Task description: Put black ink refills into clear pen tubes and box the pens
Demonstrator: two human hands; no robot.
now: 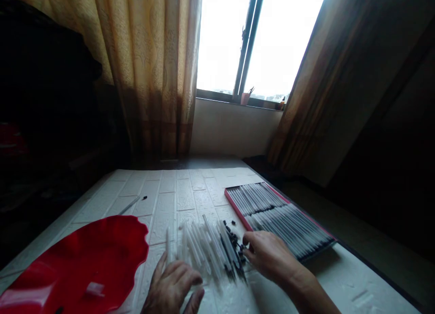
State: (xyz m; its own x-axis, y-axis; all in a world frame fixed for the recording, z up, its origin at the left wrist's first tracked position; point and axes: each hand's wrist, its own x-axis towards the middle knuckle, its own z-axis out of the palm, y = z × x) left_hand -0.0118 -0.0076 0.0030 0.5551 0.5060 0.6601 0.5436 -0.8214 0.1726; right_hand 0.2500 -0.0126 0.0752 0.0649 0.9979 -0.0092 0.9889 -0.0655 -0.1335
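My left hand (pixel 173 287) is at the near edge of a loose pile of clear pen barrels (pixel 200 246), its thumb apart from its curled fingers. One clear barrel (pixel 167 241) stands out just beyond its fingertips; I cannot tell if they touch it. My right hand (pixel 268 255) has thumb and fingertips pinched together over small black caps (pixel 234 239) at the pile's right side. Whatever is in that pinch is hidden. Dark-tipped pen pieces (pixel 229 255) lie between the hands, blurred.
A red box (pixel 234 205) with two rows of clear pens (pixel 282 223) lies behind my right hand. A red wavy-rimmed dish (pixel 136 264) stands at the left. Behind it are a single pen (pixel 129 205) and a black cap (pixel 144 197). The white brick-patterned table (pixel 185 196) ends before a window.
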